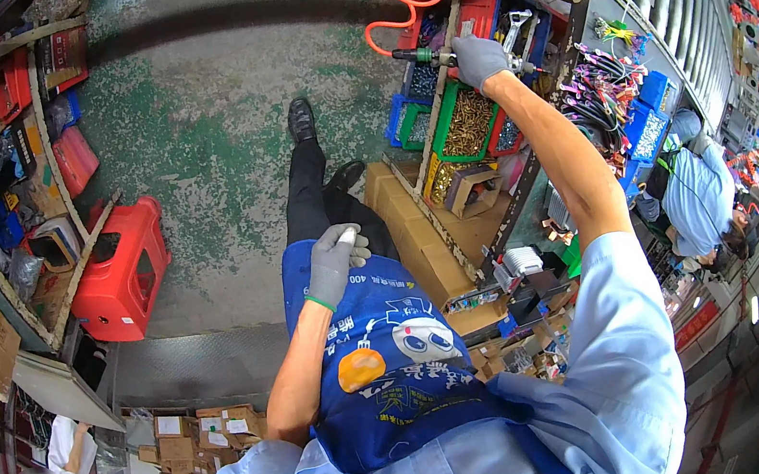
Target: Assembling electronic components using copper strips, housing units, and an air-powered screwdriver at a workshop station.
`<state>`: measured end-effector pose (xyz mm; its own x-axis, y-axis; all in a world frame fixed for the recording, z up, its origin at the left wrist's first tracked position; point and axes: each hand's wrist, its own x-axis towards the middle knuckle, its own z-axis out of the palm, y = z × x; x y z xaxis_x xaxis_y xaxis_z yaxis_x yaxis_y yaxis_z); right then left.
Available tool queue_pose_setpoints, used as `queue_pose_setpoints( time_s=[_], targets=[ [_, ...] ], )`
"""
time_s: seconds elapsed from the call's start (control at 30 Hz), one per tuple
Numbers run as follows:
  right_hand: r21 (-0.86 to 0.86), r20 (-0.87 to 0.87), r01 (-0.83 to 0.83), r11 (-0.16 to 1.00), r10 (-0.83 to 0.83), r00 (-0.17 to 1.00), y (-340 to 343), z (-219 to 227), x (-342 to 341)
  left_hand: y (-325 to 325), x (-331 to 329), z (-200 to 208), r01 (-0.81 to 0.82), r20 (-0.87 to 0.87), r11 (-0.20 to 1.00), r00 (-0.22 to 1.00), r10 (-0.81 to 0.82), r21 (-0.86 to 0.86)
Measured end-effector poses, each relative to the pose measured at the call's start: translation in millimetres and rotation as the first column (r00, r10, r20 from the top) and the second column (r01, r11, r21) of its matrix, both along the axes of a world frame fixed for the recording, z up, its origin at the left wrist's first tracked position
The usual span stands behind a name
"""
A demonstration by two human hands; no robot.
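My right hand (481, 60), in a grey glove, reaches out over the parts shelf at the right. Its fingers are wrapped round an air screwdriver (417, 55) with a green end, which lies sideways in the grip. An orange coiled hose (410, 8) runs from that end up to the right. Just below this hand is a green bin (444, 134) of brass-coloured screws. My left hand (333, 265), also gloved in grey, hovers before my blue apron (396, 351). Its fingers are curled in; a pale tip shows on top, and whatever they hold is hidden.
Blue bins (412, 124) and a yellow bin (434, 179) of small parts share the right shelf. Cable bundles (601, 89) lie beyond it. At left stand a red plastic housing (125, 273) and a loaded rack. Another person (698, 192) works at the far right.
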<state>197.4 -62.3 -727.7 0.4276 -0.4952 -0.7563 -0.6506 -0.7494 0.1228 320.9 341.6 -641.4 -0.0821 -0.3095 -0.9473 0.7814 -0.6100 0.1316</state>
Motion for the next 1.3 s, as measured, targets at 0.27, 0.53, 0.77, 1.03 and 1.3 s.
queue_pose_setpoints(
  time_s=[0.27, 0.53, 0.77, 1.03, 1.3],
  targets=[
    [-0.019, 0.015, 0.005, 1.000, -0.005, 1.000, -1, 1, -3, -1, 3, 2, 0.020, 0.016, 1.000, 1.000, -0.019, -0.014],
    [0.019, 0.695, 0.210, 0.977, -0.164, 0.700, 30, 84, -8, -19, 0, 17, 0.081, 0.034, 0.988, 0.996, -0.077, -0.135],
    [0.968, 0.245, 0.200, 0.150, -0.738, -0.629, 121, 247, -6, -63, -19, 65, -0.187, -0.252, 0.919, 0.963, 0.100, -0.348],
    [0.977, 0.161, 0.083, 0.195, -0.429, -0.889, 232, 339, -97, -68, -77, 128, -0.301, -0.573, 0.899, 0.817, 0.072, -0.317],
    [0.916, 0.326, 0.241, 0.319, -0.246, -0.913, 302, 374, -198, -56, -146, 180, -0.140, -0.579, 0.903, 0.804, -0.136, -0.405]
  ],
)
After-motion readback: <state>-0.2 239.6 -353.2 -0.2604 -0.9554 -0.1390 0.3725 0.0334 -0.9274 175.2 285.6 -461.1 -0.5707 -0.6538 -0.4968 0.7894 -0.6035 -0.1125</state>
